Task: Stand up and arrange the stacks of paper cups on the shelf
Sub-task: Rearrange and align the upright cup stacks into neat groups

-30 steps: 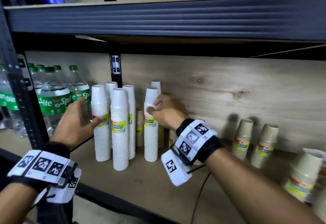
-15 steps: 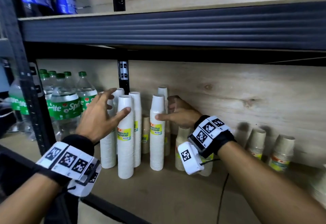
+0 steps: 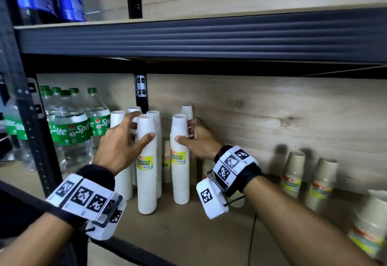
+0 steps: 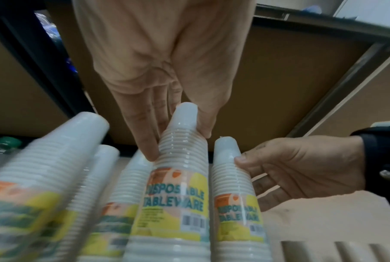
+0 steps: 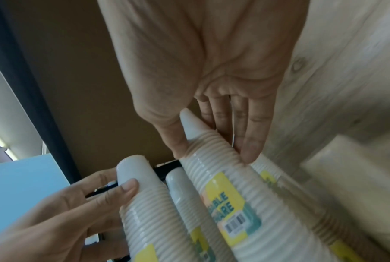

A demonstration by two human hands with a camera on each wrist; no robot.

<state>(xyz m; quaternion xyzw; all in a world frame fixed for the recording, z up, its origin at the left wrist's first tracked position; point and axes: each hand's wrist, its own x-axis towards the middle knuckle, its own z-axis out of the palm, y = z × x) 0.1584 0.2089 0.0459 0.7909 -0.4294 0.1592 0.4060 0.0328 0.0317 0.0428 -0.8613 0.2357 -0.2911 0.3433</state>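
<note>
A person is standing at a wooden shelf (image 3: pixel 188 234) and is holding two upright stacks of white paper cups, each wrapped in clear film. The left hand (image 3: pixel 123 146) is curling its thumb and fingers around the upper part of the front stack (image 3: pixel 146 181), and the right hand (image 3: pixel 201 140) is doing the same with the neighbouring stack (image 3: pixel 180 173) just to its right, so each grip is closed on its own stack. More white stacks are standing behind and to the left, close together. These stacks are probably very light, tall and easy to tip, and the film looks slick, so a hold lower down, near the label, would likely be steadier than one at the narrow top. Yellow labels are reading "DISPOSABLE TABLEWARE" above a barcode. Further left, green-capped bottles (image 3: pixel 71 131) are showing the name "Sprite". To the right, shorter stacks of tan cups (image 3: pixel 293 173) are leaning against the back wall.
</note>
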